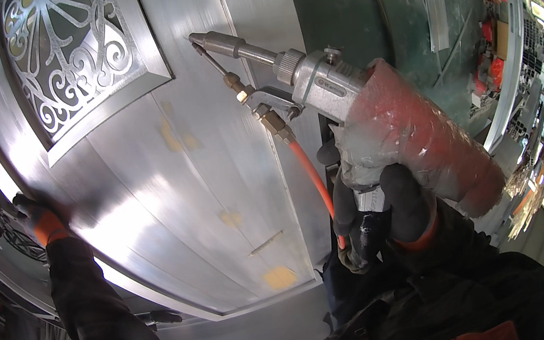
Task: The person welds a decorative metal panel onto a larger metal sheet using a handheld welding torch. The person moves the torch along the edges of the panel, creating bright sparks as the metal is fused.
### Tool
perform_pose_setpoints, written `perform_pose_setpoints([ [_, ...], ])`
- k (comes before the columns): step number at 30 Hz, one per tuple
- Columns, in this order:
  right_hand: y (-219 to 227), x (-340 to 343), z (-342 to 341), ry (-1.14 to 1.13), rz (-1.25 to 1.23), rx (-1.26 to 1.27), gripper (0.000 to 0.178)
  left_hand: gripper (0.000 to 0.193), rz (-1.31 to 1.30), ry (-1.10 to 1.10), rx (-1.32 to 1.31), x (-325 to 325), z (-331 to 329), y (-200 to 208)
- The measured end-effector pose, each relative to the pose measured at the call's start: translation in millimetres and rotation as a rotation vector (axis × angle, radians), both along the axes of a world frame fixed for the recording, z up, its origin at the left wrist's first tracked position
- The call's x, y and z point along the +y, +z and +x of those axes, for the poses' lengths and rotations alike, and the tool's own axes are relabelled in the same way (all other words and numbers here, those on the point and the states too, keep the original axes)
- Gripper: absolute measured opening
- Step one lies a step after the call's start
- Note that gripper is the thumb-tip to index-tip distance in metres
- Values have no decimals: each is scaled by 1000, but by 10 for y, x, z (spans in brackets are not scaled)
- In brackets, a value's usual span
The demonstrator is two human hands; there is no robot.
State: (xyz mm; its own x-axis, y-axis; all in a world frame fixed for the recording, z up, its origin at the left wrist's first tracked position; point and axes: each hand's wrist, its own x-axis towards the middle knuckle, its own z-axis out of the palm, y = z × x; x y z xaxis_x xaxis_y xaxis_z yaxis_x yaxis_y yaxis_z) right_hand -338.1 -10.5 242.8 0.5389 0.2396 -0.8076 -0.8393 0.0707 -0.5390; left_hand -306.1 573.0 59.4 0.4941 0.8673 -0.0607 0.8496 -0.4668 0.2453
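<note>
My right hand (407,203), in a black glove with an orange cuff, is closed round the handle of a handheld laser welding gun (336,84). Its rear body is wrapped in red and clear film, and an orange feed hose (315,178) runs down from the side fitting. The metal nozzle points to the upper left, its tip at or just above a brushed metal door (152,208); exact contact is unclear. At the door's left edge, my left hand (45,221), in an orange and black glove, has its fingers bent over the rim, partly hidden.
A scrollwork grille (72,59) fills a framed opening in the door's upper left. Yellowish patches mark the panel. Beyond the door's right edge is a dark green surface (411,18) with a pale strip (436,18). Cluttered shelves and metal stock stand at far right.
</note>
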Motion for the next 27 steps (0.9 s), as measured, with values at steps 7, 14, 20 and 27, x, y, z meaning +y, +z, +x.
perform_pose_setpoints([
  [7, -371, 13, -74, -253, 219, -142, 64, 71, 16, 42, -35, -10, -36, -51],
  [14, -561, 184, 165, -328, 346, -192, 52, 73, -57, 44, -89, -223, 20, 90],
  [20, -450, 311, 404, -263, 219, -224, 51, 74, -81, 66, -41, -149, -1, 48],
  [27, -413, 366, 557, -190, 150, -185, 52, 76, -14, 51, -51, -154, -28, 64],
])
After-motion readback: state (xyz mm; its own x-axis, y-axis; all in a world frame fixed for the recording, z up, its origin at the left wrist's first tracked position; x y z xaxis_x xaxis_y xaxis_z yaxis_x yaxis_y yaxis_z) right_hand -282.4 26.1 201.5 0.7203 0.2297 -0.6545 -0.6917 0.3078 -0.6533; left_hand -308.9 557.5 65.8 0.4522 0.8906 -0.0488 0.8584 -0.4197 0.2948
